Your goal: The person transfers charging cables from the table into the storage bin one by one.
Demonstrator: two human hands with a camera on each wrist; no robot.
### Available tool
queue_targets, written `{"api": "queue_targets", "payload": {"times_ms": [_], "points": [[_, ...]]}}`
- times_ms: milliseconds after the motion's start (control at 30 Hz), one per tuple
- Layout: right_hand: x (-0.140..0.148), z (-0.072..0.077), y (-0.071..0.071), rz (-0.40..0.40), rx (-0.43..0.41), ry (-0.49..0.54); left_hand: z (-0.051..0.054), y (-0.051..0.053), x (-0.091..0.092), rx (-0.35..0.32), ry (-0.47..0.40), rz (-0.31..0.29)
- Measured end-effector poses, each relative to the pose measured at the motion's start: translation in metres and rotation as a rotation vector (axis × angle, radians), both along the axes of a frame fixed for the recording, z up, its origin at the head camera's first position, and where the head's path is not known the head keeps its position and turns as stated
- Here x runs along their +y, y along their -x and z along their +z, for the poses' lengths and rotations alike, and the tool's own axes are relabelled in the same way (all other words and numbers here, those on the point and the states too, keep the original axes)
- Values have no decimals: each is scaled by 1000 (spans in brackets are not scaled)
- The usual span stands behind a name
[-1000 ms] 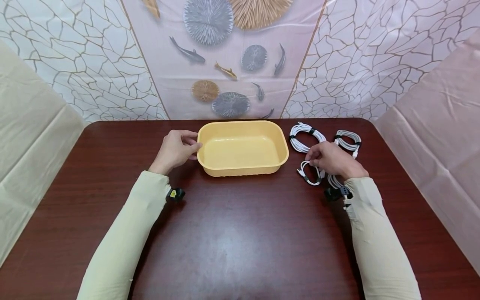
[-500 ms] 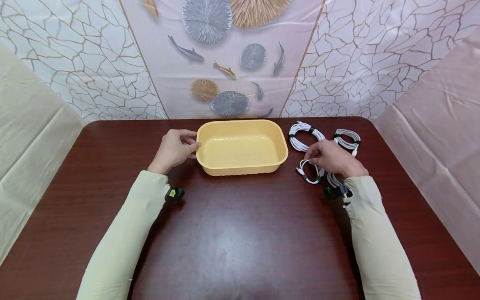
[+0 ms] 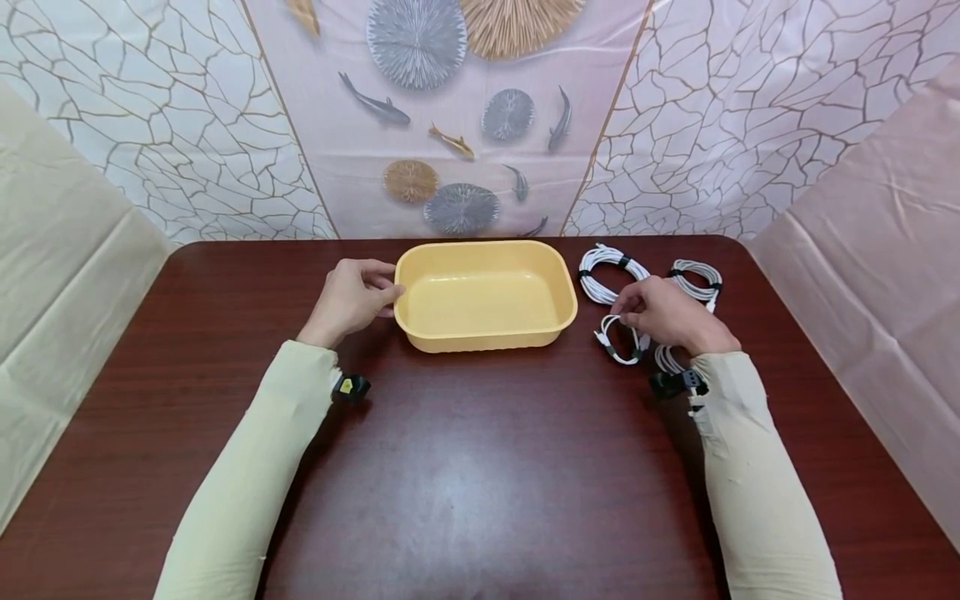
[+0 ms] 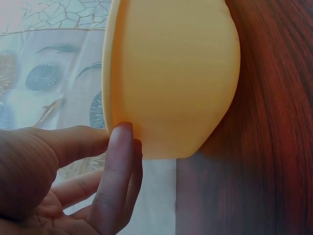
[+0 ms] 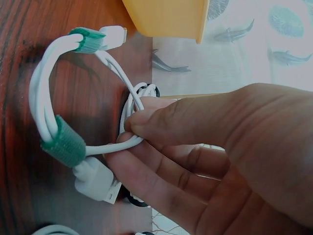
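My left hand (image 3: 347, 300) pinches the left rim of a yellow plastic basin (image 3: 483, 342) standing at the back of the table. In the left wrist view the thumb (image 4: 80, 144) is at the rim and the fingers bend against the basin's outer wall. To the basin's right, my right hand (image 3: 663, 315) pinches a small coiled white USB cable (image 5: 43, 93) between thumb and fingers. Green straps (image 5: 66, 142) bind this coil, and its USB plug (image 5: 95, 180) hangs beside the lower strap. Whether the coil touches the table is hard to tell.
A larger white cable coil (image 3: 596, 287) with black ties lies behind the right hand. Another coil (image 3: 697, 287) lies at the back right. Part of one more coil (image 3: 666, 360) shows under the right wrist. A patterned cloth backdrop (image 3: 450, 125) rises behind the dark wooden table (image 3: 465, 467).
My right hand has risen very slightly, and the small USB cable has shifted a little with it. The left hand and the basin look unmoved.
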State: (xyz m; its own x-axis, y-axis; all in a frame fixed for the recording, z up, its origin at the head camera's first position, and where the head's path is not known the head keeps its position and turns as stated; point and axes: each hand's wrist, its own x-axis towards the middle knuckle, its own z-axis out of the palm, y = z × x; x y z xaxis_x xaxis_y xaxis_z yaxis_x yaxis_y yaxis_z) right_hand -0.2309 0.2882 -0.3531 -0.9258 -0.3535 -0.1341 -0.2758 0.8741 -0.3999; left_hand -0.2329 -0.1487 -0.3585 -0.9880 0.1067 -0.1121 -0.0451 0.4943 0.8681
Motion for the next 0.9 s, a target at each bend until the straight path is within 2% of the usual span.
{"api": "queue_targets", "payload": {"times_ms": [367, 600, 800, 900], "points": [[-2, 5, -1, 2, 38, -9, 0, 0, 0, -17, -8, 6], [-2, 7, 0, 12, 32, -1, 2, 0, 1, -24, 9, 7], [-2, 10, -1, -26, 10, 3, 1, 0, 1, -13, 25, 5], [-2, 10, -1, -21, 10, 4, 1, -1, 0, -19, 26, 8]]}}
